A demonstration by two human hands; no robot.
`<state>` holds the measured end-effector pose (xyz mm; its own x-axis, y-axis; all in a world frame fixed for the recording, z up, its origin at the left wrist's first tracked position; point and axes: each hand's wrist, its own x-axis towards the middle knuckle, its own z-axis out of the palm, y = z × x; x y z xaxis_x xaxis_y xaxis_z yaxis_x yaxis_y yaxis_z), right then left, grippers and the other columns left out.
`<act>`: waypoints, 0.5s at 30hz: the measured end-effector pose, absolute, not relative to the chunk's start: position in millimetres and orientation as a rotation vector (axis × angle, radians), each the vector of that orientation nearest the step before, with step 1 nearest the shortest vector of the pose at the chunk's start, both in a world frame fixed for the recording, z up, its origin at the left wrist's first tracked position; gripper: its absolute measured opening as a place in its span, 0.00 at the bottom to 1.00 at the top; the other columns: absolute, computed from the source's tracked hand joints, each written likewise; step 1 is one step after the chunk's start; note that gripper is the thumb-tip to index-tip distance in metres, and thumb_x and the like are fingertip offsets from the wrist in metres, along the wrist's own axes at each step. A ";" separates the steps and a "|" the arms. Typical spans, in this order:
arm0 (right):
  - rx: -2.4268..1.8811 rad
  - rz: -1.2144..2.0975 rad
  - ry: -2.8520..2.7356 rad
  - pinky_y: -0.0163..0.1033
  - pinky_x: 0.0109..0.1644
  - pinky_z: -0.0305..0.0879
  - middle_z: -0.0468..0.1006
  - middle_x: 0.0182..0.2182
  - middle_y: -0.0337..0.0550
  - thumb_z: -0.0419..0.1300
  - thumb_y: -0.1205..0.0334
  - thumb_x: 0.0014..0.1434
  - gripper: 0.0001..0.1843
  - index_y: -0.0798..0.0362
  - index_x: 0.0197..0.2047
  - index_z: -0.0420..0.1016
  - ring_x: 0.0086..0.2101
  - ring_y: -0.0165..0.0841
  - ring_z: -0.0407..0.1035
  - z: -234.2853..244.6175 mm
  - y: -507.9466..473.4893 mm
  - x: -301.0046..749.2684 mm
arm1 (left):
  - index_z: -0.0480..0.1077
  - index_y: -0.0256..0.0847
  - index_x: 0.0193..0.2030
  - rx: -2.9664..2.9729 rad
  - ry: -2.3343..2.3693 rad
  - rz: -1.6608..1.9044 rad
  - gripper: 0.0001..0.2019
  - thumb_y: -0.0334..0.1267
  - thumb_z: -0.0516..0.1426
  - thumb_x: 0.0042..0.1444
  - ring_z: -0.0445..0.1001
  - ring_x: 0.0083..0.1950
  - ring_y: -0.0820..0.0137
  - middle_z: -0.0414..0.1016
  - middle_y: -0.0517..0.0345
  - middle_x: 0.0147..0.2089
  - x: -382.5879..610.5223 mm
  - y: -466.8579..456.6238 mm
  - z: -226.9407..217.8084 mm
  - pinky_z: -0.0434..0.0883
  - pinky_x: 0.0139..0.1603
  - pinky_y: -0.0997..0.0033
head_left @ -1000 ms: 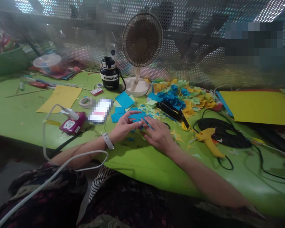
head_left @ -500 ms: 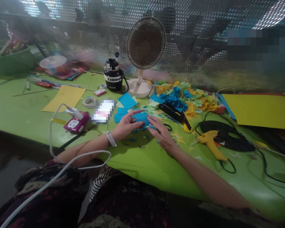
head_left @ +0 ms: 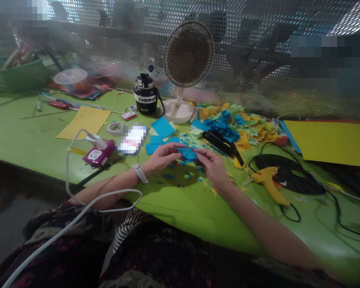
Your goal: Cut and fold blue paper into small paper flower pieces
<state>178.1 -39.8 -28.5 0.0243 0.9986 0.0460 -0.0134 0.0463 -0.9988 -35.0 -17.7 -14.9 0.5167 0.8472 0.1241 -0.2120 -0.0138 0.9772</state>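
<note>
A crumpled blue paper piece (head_left: 188, 155) is pinched between both hands, its long axis running across them, above the middle of a green worktop (head_left: 180, 200). The left hand (head_left: 163, 158) and right hand (head_left: 213, 169) are half-curled, fingertips gripping it, just before a heap of coloured paper scraps (head_left: 237, 128).

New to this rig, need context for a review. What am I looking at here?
There's no machine here. A person is working with bare hands, and the picture comes from a camera worn on their head, looking forward and down. The left hand, with a white watch on its wrist, and the right hand together pinch a small piece of blue paper. On the green table lie a heap of cut blue, yellow and green paper and a yellow hot glue gun. A small desk fan stands behind them.
</note>
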 end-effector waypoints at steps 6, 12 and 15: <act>-1.170 1.167 -1.201 0.40 0.37 0.74 0.82 0.32 0.39 0.70 0.50 0.49 0.17 0.51 0.39 0.80 0.28 0.29 0.74 -21.8 -46.0 172.9 | 0.75 0.35 0.53 1.528 0.685 0.994 0.18 0.38 0.62 0.58 0.79 0.35 0.72 0.82 0.50 0.41 -33.4 -18.4 -21.0 0.77 0.38 0.73; -1.157 1.170 -1.284 0.39 0.35 0.73 0.79 0.27 0.39 0.72 0.49 0.47 0.17 0.53 0.35 0.78 0.27 0.30 0.73 -21.0 -51.5 168.3 | 0.81 0.40 0.45 1.865 0.791 1.150 0.11 0.37 0.61 0.57 0.81 0.47 0.64 0.83 0.47 0.46 -34.5 -18.8 -22.6 0.79 0.48 0.63; -1.164 1.156 -1.286 0.38 0.33 0.71 0.79 0.26 0.38 0.73 0.49 0.45 0.18 0.53 0.32 0.77 0.26 0.29 0.71 -22.0 -52.5 166.1 | 0.81 0.44 0.43 1.978 0.761 1.206 0.09 0.38 0.62 0.56 0.80 0.51 0.63 0.83 0.49 0.48 -34.3 -19.4 -24.1 0.78 0.55 0.58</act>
